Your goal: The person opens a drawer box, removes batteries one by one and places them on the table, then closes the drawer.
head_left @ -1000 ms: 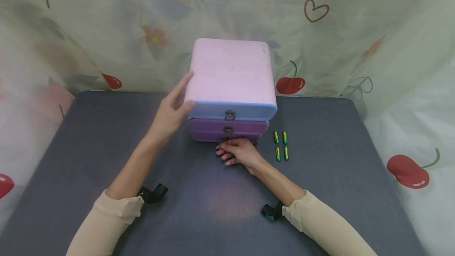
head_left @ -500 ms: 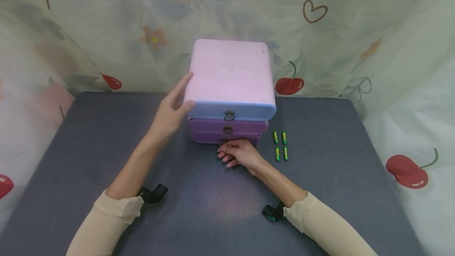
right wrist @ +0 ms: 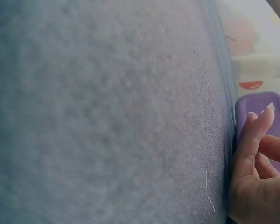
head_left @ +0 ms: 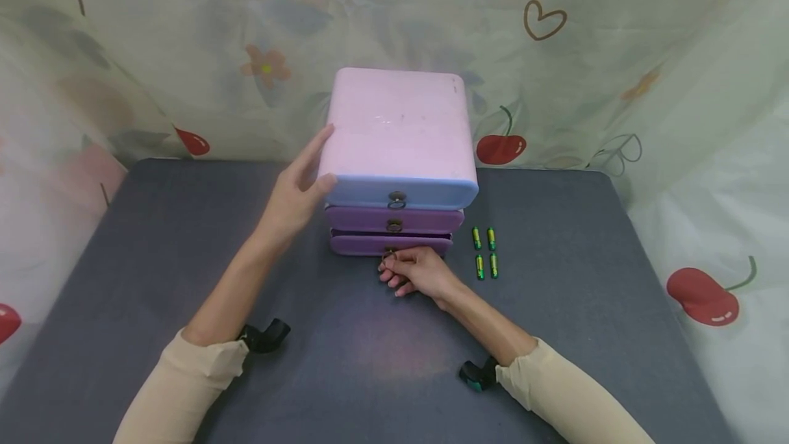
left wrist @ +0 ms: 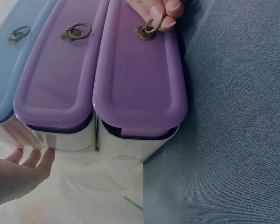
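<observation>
A small drawer cabinet with a pink top stands on the table, its top drawer blue and the two below purple. My right hand pinches the ring pull of the bottom drawer, which stands slightly out from the cabinet. The left wrist view shows a narrow gap behind that drawer's front. My left hand rests against the cabinet's left side, its fingers spread and fairly straight. The middle drawer and the blue top drawer each carry a hanging ring. The right wrist view shows my right hand only partly.
Several green-and-yellow batteries lie in two rows to the right of the cabinet. A dark grey cloth covers the table. Behind and at the sides hangs a pale curtain printed with cherries and flowers.
The bottom drawer has come out a little toward the front, and a dark gap shows above it. My right hand has moved toward me with its ring. My left hand stays put.
</observation>
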Available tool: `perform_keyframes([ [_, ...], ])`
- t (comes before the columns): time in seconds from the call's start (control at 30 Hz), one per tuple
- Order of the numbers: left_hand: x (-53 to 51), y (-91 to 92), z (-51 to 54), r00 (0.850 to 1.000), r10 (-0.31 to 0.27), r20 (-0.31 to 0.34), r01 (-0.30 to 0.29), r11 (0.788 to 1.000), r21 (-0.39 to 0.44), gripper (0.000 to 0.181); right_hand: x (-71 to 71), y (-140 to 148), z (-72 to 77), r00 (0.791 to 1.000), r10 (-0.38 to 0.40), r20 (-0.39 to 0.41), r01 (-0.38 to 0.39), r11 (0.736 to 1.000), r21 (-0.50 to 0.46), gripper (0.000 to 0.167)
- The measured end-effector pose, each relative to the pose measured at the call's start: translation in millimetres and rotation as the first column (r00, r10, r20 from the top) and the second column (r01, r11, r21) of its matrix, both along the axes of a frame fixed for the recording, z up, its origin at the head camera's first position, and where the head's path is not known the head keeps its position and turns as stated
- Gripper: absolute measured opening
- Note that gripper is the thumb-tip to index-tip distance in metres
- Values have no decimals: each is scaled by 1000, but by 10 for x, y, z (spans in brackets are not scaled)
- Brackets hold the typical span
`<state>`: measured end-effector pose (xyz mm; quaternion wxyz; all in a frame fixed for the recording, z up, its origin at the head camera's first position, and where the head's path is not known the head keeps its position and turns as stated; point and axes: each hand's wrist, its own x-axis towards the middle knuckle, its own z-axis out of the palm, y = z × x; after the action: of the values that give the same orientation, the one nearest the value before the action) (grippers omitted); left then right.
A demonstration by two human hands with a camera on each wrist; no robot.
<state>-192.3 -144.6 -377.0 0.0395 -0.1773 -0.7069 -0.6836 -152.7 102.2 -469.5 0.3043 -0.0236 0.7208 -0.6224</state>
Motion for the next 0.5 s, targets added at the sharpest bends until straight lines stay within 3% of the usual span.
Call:
perform_keyframes([
  [0.5,6,-14,-2,1000,-20,-2,20,999,-24,73,145,56,2,999,31,-25,-31,999,14,25],
])
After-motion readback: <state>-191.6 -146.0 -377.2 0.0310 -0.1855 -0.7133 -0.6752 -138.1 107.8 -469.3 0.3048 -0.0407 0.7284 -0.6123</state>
